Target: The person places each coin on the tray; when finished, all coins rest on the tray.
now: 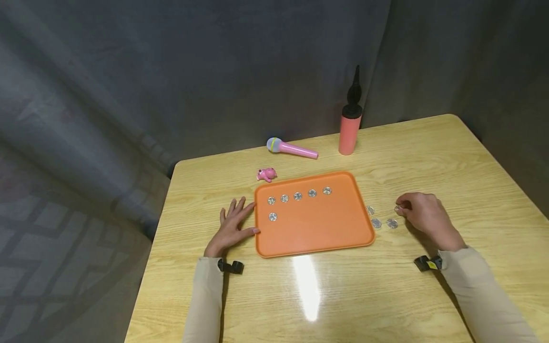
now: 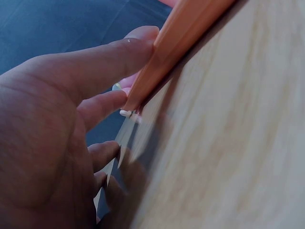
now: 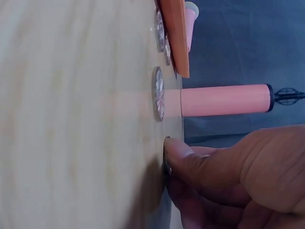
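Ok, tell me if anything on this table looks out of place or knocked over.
Nothing is spilled or damaged. The toy microphone lies on its side behind the orange tray, while the pink pump stands upright.

The table (image 1: 429,157) has a pale wood-grain top with a glossy finish that mirrors a white glare. The orange tray (image 1: 317,228) looks like smooth, matt plastic. The small discs (image 1: 298,196) on it and those beside it (image 1: 376,223) are shiny and silvery, like metal or foil, with a ridged face. The pump (image 1: 349,133) and the toy microphone (image 1: 291,148) look like smooth plastic. The grey backdrop (image 1: 171,71) is matt cloth, hanging in folds.
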### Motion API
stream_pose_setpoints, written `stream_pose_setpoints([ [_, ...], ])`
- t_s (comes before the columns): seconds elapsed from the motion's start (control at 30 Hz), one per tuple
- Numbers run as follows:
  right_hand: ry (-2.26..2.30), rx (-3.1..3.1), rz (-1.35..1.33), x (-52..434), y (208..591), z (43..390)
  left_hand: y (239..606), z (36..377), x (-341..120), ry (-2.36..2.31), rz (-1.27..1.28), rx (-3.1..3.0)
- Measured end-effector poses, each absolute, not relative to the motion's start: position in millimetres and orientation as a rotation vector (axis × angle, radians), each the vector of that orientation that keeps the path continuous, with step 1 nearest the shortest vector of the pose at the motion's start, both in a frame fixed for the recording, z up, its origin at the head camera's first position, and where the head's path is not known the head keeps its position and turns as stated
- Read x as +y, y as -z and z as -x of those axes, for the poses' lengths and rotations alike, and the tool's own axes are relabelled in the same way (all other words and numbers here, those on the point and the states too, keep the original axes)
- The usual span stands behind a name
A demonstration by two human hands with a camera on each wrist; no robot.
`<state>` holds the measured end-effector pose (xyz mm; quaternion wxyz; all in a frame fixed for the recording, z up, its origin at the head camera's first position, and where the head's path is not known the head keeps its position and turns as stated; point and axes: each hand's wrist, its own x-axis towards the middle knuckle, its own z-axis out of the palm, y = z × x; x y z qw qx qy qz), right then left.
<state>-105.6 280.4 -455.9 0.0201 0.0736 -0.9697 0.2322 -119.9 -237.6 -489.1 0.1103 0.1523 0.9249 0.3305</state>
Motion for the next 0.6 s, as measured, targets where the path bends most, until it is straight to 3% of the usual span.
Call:
stream_pose_setpoints([
  [0.6,-0.77,-3.067,-0.236,285.7,455.2,110.0,488.8,120.1,-237.2,-0.989,-0.467,2.716],
])
